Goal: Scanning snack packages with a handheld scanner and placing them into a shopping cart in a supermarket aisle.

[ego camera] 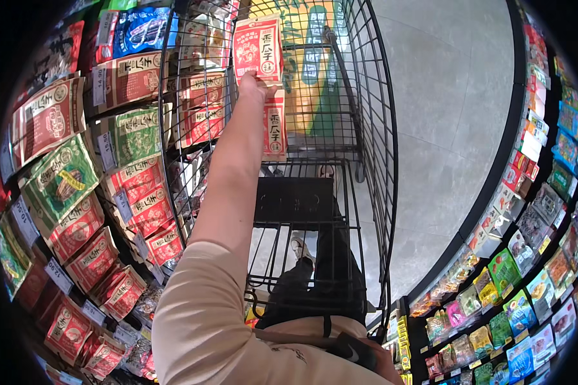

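Observation:
My left hand grips the lower edge of a red and cream paper bag of melon seeds, its fingers over the front. This bag is over the basket of a black wire shopping cart. Just below the hand, a second red and cream seed bag shows, partly covered by the hand and forearm. Behind the cart's folding seat, a black plastic panel faces up towards me. My right hand is out of view; only part of that forearm appears at the bottom edge.
Shelves on the left hold brown, green and red seed bags with price tags. A yellow and green printed surface shows through the cart's wires. Grey tiled floor runs along the right, up to a black shelf with snack packs.

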`<state>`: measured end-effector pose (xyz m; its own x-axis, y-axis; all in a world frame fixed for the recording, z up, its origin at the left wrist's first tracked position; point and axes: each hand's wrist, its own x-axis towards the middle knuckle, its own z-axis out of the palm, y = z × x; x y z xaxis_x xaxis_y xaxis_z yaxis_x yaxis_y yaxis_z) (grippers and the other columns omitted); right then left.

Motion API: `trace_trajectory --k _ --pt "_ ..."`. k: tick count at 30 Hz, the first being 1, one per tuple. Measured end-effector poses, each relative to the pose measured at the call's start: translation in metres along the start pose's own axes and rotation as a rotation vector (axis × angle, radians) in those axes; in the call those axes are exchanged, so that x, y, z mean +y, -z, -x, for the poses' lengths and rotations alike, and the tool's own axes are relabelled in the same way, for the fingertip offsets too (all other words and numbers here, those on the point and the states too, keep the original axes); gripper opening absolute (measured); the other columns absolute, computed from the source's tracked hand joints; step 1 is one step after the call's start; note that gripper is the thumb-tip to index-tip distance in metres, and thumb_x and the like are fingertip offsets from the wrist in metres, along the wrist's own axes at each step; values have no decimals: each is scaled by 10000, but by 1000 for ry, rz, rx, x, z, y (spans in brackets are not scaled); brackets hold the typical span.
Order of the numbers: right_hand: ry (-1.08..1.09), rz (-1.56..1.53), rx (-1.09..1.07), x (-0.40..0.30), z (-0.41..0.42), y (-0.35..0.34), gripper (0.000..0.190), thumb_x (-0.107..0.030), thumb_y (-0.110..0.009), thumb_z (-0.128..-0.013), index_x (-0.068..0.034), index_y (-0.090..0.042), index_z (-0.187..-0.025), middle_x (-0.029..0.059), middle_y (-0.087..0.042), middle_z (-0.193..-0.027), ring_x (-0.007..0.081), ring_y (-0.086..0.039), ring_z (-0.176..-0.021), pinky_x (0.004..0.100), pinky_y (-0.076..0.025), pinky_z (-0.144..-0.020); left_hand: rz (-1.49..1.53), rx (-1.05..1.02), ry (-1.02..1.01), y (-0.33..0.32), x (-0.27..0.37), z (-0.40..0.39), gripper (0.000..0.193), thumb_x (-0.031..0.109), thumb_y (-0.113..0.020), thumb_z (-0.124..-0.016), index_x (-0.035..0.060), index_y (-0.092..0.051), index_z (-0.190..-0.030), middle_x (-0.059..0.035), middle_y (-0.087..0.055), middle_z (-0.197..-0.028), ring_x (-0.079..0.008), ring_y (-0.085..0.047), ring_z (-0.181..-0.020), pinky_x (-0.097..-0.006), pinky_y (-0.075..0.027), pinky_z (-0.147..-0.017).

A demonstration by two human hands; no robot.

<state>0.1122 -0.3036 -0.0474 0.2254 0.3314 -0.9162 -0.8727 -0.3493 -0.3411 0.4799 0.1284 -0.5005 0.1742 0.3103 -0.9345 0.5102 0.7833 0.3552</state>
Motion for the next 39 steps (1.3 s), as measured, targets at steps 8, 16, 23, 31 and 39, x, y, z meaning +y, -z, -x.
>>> trace_trajectory --k 8,16,23,31,39 --pt "155 151 12 9 5 -4 587 -190 -784 -634 -35 -580 -1162 150 -577 -1195 257 -589 -1077 340 -461 -912 488 -341 -38 14 1 40 274 231 -713 -802 77 -548 -956 -55 -598 -817 -166 -536 -610 -268 -398 -460" --pt "344 292 168 24 13 -23 636 -138 -787 -599 -7 -530 -1165 122 -643 -1046 201 -623 -970 315 -479 -855 474 -421 -14 10 35 127 161 133 -639 -852 51 -544 -953 -58 -553 -793 -152 -486 -602 -247 -431 -504" --pt "174 283 327 18 20 -49 394 -43 -764 -618 14 -638 -987 55 -660 -798 105 -596 -671 271 -495 -581 299 -631 -125 117 10 290 128 177 -576 -871 51 -591 -858 -53 -546 -617 -137 -501 -480 -264 -407 -412" --pt "824 -397 -152 -41 31 -153 653 -92 -691 -671 -16 -443 -1270 245 -392 -1352 211 -622 -669 292 -523 -552 487 -869 -242 364 -36 510 379 69 -602 -845 20 -473 -1198 -96 -559 -1164 -215 -554 -1024 -361 -452 -862" --pt "796 -413 -700 -61 20 -286 466 -165 -634 -758 7 -523 -1177 263 -247 -1440 216 -591 -729 315 -507 -622 533 -1098 -390 568 -95 578 545 51 -599 -841 17 -361 -1329 -134 -485 -1299 -278 -484 -1192 -454 -361 -1040"
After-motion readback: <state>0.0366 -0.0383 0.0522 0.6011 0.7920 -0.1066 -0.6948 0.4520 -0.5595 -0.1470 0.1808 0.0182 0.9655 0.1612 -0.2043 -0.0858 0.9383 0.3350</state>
